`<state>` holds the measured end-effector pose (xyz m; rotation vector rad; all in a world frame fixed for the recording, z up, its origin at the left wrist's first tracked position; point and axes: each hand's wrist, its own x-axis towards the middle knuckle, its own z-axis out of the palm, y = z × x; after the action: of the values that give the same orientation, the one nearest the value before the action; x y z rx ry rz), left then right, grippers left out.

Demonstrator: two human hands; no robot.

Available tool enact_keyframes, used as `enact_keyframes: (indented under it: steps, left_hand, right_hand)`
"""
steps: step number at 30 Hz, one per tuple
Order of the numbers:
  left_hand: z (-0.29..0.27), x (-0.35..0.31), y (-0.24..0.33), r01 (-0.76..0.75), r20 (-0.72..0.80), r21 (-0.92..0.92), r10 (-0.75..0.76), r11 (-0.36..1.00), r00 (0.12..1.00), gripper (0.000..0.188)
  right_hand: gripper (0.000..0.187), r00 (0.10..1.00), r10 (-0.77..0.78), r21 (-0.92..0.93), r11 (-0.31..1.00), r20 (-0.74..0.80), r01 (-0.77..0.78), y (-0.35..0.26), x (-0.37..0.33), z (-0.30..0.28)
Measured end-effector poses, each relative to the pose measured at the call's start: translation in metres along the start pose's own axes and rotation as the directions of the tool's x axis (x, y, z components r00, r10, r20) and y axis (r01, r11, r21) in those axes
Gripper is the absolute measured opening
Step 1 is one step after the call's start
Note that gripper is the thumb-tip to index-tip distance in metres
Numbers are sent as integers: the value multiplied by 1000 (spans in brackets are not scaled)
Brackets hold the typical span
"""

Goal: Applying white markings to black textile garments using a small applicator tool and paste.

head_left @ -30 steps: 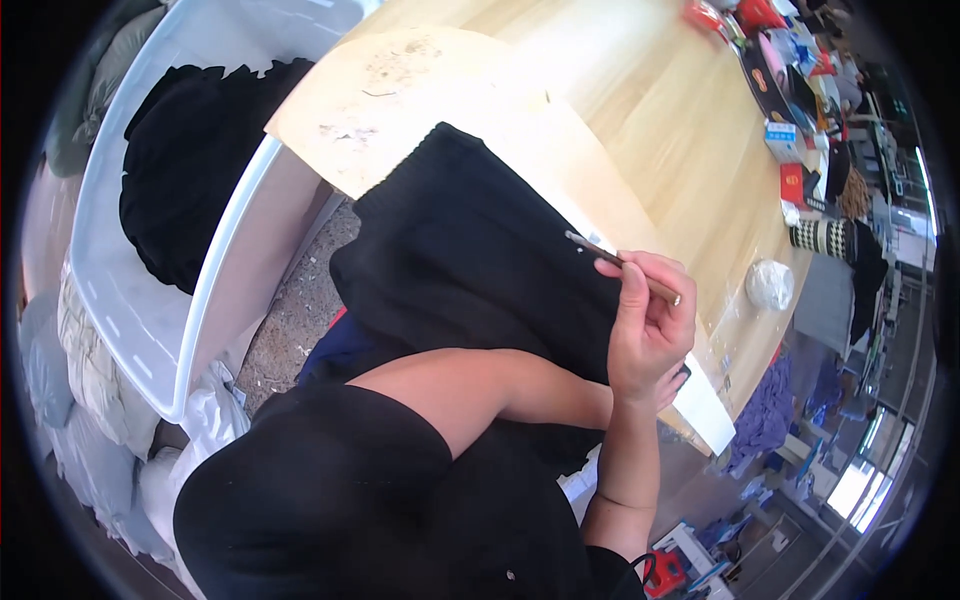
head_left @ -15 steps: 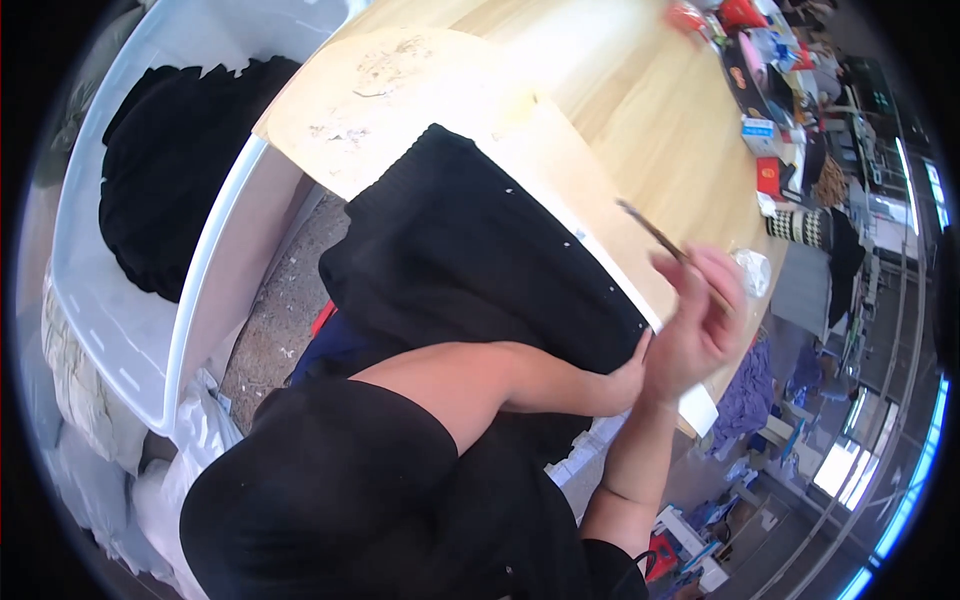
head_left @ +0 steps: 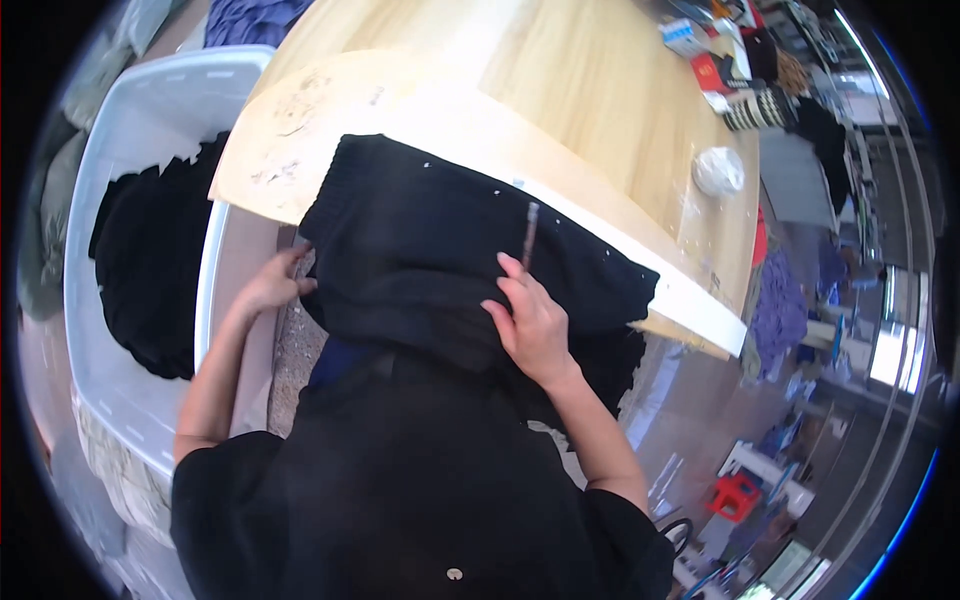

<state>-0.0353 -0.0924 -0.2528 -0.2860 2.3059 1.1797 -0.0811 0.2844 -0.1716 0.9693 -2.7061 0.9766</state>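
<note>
A black garment (head_left: pixel 420 230) with a gathered, ribbed band at its left end lies across the table's near edge, its lower part hanging toward me. Small white dots run along its far edge, beside a white strip (head_left: pixel 700 310). My left hand (head_left: pixel 275 280) is at the garment's left edge, just below the ribbed band, with thumb and forefinger apart. Over the cloth, my right hand (head_left: pixel 535 330) pinches a thin, dark pencil-like stick (head_left: pixel 530 235), its pale end pointing away from me.
To the left stands a white plastic tub (head_left: pixel 85 290) with black cloth (head_left: pixel 150 265) inside. The wooden table (head_left: pixel 600 110) carries a crumpled white bundle (head_left: pixel 718 171) and small boxes (head_left: pixel 685 38) at its far right. Purple cloth (head_left: pixel 778 315) and a red stool (head_left: pixel 733 497) are beyond on the right.
My left hand has moved from the garment's right end across to its left edge. My right hand has come left over the cloth, still holding the stick. The view has shifted.
</note>
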Motion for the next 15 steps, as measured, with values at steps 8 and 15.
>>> enact_keyframes:
  steps: [8,15]
  left_hand:
    - [36,22,-2,-103,-127,-741,12,663,992,31]
    - [-18,-45,68,-478,154,68,464,876,872,23]
  right_hand:
    - [29,988,-34,-40,999,-149,28,-5,7,10]
    - [21,782,-171,-366,927,-600,-78,4,114,-117]
